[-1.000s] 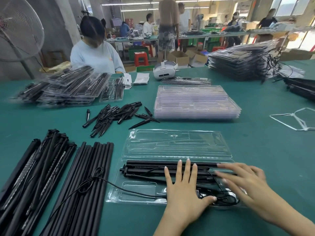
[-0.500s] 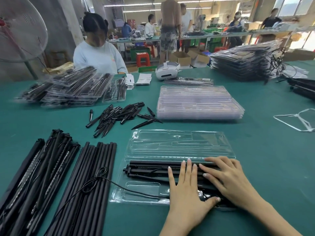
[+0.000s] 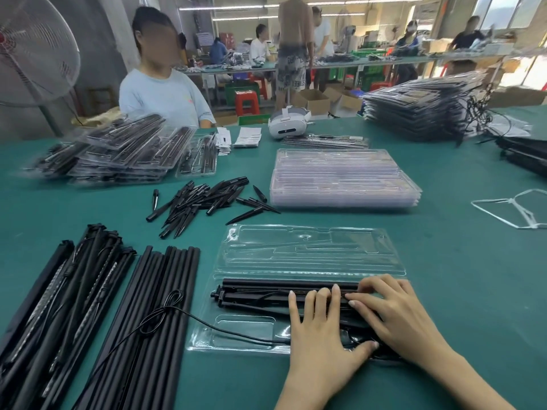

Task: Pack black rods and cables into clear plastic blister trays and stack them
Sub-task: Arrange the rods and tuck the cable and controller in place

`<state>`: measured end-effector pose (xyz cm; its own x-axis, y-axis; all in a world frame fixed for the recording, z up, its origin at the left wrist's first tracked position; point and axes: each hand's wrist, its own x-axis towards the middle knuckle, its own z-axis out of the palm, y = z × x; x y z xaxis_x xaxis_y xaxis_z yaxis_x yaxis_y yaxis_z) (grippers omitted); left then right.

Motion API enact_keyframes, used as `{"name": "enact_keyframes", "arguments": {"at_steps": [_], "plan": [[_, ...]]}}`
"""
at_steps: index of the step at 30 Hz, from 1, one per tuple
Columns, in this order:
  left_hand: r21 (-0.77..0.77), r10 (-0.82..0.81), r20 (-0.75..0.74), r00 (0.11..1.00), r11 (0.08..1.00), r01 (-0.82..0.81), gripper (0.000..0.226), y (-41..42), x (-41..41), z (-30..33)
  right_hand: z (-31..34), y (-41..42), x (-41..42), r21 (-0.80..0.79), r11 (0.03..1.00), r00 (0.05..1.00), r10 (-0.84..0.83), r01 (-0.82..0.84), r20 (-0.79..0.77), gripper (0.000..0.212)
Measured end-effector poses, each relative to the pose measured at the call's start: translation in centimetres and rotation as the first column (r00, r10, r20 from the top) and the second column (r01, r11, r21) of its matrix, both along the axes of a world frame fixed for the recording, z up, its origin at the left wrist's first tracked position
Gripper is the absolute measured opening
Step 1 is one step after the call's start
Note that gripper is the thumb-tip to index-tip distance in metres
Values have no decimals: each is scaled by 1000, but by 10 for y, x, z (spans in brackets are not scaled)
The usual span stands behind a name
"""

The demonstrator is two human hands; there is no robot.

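Note:
An open clear blister tray (image 3: 305, 250) lies in front of me on the green table, its lid half flat at the far side. Black rods (image 3: 266, 292) lie lengthwise in its near half. My left hand (image 3: 321, 329) presses flat on the rods, fingers straight, with its thumb on the coiled black cable (image 3: 359, 344) at the tray's near right corner. My right hand (image 3: 396, 315) lies on the rods just to the right, fingertips pressing them down. A cable (image 3: 165, 315) trails left from the tray over a row of loose black rods (image 3: 154, 321).
Black rod assemblies (image 3: 56, 306) lie at the far left. A pile of black spikes (image 3: 204, 199) and a stack of empty clear trays (image 3: 343, 179) sit beyond. Packed trays (image 3: 118, 152) are heaped at back left and a stack of packed trays (image 3: 420, 110) at back right. A person sits across the table.
My right hand has moved left onto the rods in the tray, beside my left hand. My left hand has stayed pressed in place.

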<state>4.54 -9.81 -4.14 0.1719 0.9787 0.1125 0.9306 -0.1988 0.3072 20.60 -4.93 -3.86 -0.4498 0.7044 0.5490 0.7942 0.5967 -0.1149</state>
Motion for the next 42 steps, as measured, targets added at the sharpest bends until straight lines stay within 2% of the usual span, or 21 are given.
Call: {"name": "enact_keyframes", "arguments": {"at_steps": [4,6,9,11,12,17,19,26,32,34,37,40,42], "plan": [[63,21,-59,998,998,-17,80,0,1,4,2,-2,-3,-61,998,1000,-15,15,-4,36],[-8,-17,-36,999,1000,16,80,1,-2,5,1,-2,2,-132,991,998,20,-27,-56,35],[-102,-57,-46,997,993,52,88,6,-2,0,2,-4,15,-292,948,971,55,-124,-233,21],[-127,-44,-60,997,991,36,87,8,-2,-1,9,-9,30,-344,923,928,33,-170,-371,35],[-130,-42,-58,997,991,34,86,9,-1,-2,14,-13,41,-339,925,922,28,-170,-385,38],[-131,-35,-51,998,991,28,80,9,-3,-5,28,-38,83,-406,893,960,83,-191,-269,14],[-139,-34,-51,998,990,26,80,9,-2,-5,24,-48,83,-425,895,971,37,-137,-234,17],[-159,-37,-61,997,987,27,82,9,-2,-5,14,-56,67,-433,901,932,-176,23,-315,17],[-145,-34,-47,998,989,27,80,8,-2,-3,18,-55,59,-535,844,902,-266,48,-339,18],[-145,-33,-38,999,989,27,80,8,-2,-4,21,-51,59,-584,810,906,-287,57,-310,19],[-144,-13,-15,1000,989,10,80,8,-1,-3,23,-46,55,-566,817,973,-202,106,-109,13],[-141,44,9,999,989,-42,92,8,5,0,21,-42,51,-525,834,986,-147,168,82,15],[-146,53,1,999,988,-52,100,7,10,2,22,-39,50,-534,827,984,-132,176,120,17]]}}
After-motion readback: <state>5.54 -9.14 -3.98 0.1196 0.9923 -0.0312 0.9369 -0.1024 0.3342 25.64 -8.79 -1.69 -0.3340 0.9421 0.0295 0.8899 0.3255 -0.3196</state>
